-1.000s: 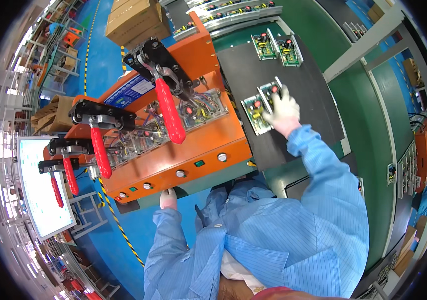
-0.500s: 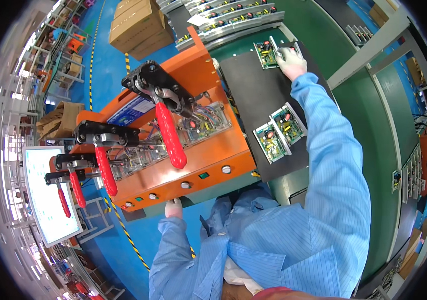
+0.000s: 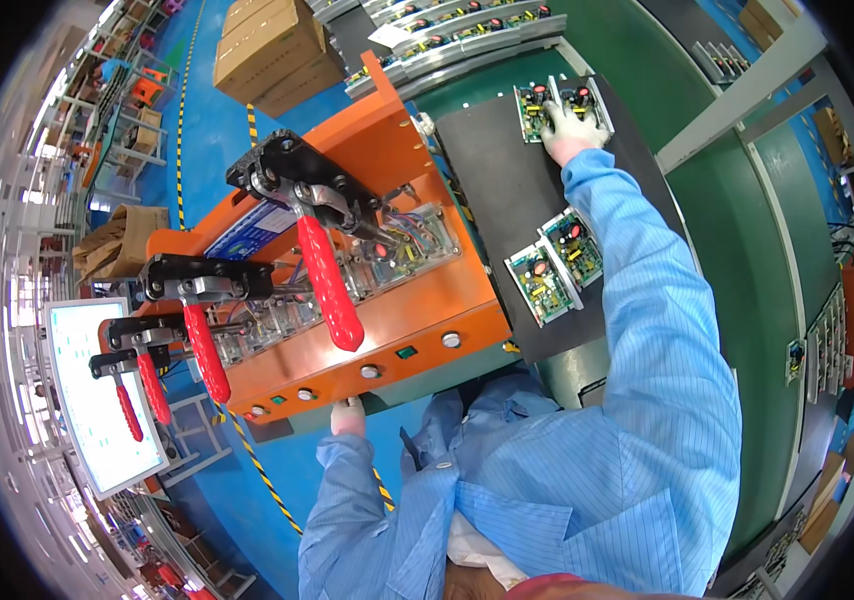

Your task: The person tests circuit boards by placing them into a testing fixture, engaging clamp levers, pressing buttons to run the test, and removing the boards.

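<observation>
My right hand (image 3: 575, 134), in a pale glove, rests at the far end of a black mat with its fingers spread over two circuit boards side by side. Its fingertips reach the left circuit board (image 3: 533, 112). The right circuit board (image 3: 580, 97), on a metal plate, is partly hidden by the hand. My left hand (image 3: 349, 416) is against the front lower edge of an orange test fixture (image 3: 397, 345); most of its fingers are hidden. Nearer on the mat lie another pair, a circuit board (image 3: 539, 283) and its neighbouring circuit board (image 3: 573, 247).
Black toggle clamps with red handles (image 3: 329, 285) rise above the fixture. A lit screen (image 3: 102, 390) stands at the left. Cardboard boxes (image 3: 272, 55) are beyond the fixture, beside rows of boards (image 3: 477, 35). A grey metal post (image 3: 742, 100) slants at the right.
My right hand has shifted left and slightly nearer, from the right board to over both far boards. More of the right board now shows. The left hand stays put.
</observation>
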`<state>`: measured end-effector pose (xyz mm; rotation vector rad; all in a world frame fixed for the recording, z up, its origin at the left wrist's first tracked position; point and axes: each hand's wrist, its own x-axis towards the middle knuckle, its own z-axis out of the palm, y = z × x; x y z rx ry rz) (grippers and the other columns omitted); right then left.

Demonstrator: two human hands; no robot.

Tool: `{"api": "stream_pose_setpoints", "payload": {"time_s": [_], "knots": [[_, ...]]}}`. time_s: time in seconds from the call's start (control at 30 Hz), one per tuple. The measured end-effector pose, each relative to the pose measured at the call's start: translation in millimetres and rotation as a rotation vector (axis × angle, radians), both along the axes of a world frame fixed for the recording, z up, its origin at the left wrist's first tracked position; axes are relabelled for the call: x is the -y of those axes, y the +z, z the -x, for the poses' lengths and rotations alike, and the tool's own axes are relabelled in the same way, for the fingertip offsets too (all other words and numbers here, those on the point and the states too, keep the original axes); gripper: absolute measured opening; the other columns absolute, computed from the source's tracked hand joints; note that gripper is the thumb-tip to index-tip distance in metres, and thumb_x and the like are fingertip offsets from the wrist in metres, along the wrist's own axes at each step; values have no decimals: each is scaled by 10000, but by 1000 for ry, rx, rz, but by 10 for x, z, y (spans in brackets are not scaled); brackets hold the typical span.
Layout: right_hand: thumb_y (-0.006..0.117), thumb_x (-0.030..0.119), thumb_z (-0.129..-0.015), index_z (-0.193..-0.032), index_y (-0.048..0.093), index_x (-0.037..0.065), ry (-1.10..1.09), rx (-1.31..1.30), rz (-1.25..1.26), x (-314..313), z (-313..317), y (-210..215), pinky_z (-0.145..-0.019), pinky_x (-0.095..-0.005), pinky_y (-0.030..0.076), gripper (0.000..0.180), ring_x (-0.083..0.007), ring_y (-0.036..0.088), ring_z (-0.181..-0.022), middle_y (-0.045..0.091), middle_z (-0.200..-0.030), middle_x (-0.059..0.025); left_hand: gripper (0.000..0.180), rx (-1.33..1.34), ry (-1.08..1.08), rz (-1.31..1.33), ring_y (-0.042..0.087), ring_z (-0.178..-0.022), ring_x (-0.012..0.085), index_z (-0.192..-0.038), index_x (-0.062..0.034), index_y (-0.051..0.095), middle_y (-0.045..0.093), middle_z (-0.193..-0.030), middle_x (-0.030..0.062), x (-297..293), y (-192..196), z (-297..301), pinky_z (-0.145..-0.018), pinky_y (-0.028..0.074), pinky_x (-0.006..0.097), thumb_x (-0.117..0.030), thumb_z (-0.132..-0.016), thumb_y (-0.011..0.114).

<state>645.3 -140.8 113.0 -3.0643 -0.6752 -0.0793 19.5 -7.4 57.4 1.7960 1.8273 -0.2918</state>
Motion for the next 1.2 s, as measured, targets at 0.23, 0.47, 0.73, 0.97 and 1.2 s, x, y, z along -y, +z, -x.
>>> {"api": "stream_pose_setpoints", "payload": {"time_s": [0.23,0.47,0.73,0.97,1.2], "knots": [[476,412,-840,-1290,507,289,38,-96,-100,182,-20,-32,-899,-483,442,468,-365,527,-1103,587,-1252,-9,478,45,-44,-48,576,-1027,423,-1214,-41,546,638,-1123,200,54,54,-16,-869,464,421,-414,-940,426],[463,421,-856,-1273,549,252,319,-268,-126,312,538,87,-921,-428,436,458,-352,521,-1063,585,-1239,-46,473,37,-37,-34,572,-1035,419,-1198,-50,567,641,-1126,189,40,35,-1,-869,464,421,-417,-936,422],[516,392,-838,-1283,545,208,550,-370,-12,453,1187,354,-939,-416,427,482,-340,510,-1045,576,-1219,-74,468,28,-77,-20,565,-1060,407,-1163,-58,606,637,-1149,172,-94,-305,171,-872,463,421,-413,-932,405],[541,365,-831,-1283,543,228,571,-354,-119,714,1343,237,-961,-406,411,473,-323,526,-1078,592,-1201,-60,504,1,-128,-19,554,-1034,443,-1140,-45,613,637,-1120,200,-126,-396,182,-866,451,466,-416,-925,348],[538,153,-870,-1197,571,51,423,-334,-822,856,2219,477,-874,-347,453,343,-285,582,-983,611,-1102,-124,497,58,-113,-92,557,-1014,452,-1110,-37,614,639,-1110,204,31,-63,30,-854,453,474,-409,-930,337]]}}
